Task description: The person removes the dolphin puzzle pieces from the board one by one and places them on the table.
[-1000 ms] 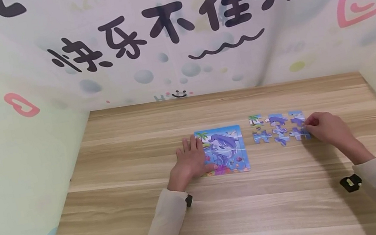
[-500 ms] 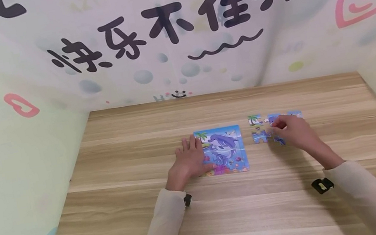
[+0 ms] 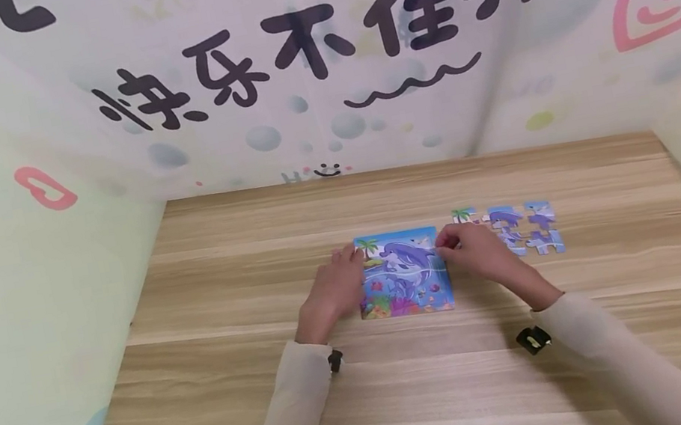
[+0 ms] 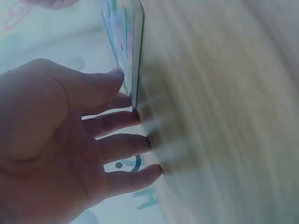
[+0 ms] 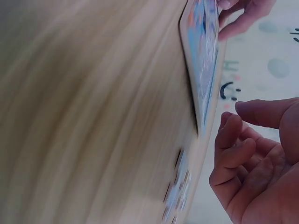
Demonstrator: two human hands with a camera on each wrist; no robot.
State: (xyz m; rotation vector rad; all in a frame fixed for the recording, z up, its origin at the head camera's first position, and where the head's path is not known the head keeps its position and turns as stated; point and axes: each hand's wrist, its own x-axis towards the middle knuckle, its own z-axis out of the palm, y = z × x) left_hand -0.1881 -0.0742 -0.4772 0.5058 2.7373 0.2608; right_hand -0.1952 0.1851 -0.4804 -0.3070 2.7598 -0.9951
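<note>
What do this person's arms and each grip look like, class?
The left sleeve and right sleeve are pale beige, plain and wrist-length. A small left device and right device, both black, show by the wrists; the right one bears a pale patch. No glove or ring shows on the left grip or right grip.

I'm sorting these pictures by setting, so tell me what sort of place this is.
Probably a small indoor booth or activity corner: a wood-grain table enclosed by pale walls printed with hearts and writing, and on it a puzzle with loose pieces beside it.
</note>
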